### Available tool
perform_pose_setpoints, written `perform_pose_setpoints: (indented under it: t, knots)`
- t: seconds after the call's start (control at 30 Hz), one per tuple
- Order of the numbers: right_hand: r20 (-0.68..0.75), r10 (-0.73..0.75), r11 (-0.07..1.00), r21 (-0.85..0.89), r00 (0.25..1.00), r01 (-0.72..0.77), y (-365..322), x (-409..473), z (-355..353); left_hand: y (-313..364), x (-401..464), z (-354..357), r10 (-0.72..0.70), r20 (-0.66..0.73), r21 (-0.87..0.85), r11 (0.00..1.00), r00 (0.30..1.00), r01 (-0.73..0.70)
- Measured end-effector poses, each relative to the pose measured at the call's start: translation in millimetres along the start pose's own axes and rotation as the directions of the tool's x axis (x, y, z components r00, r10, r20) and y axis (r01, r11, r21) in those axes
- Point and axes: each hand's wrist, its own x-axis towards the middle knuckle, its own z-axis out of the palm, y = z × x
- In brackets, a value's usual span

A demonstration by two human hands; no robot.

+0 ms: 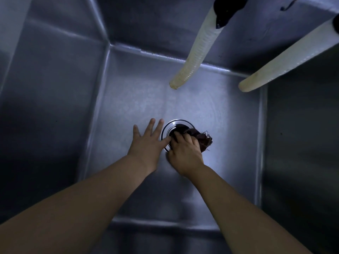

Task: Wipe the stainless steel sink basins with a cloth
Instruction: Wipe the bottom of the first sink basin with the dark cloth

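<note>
I look down into a deep stainless steel sink basin (132,99). Its round drain (169,125) sits in the middle of the floor. My right hand (185,151) grips a dark frayed cloth (202,139) and presses it on the drain's near right side, covering part of the ring. My left hand (148,142) lies flat on the basin floor just left of the drain, fingers spread and straight, its thumb touching the drain rim beside my right hand.
Two pale corrugated hoses hang into the basin from above: one (196,52) ends over the floor behind the drain, the other (286,59) at the back right. Steep steel walls (45,107) close in on all sides.
</note>
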Motion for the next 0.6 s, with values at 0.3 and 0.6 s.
perform_pose_setpoints:
  t: [0.3, 0.6]
  knots:
    - [0.074, -0.333, 0.895, -0.291, 0.94, 0.339, 27.7, -5.2, -30.6, 0.4, -0.9, -6.7, 0.009, 0.057, -0.001, 1.0, 0.998, -0.009]
    - [0.377, -0.454, 0.657, -0.471, 0.807, 0.589, 43.3, 14.1, -52.4, 1.1, 2.2, -2.6, 0.004, 0.041, -0.01, 1.0, 0.999, -0.004]
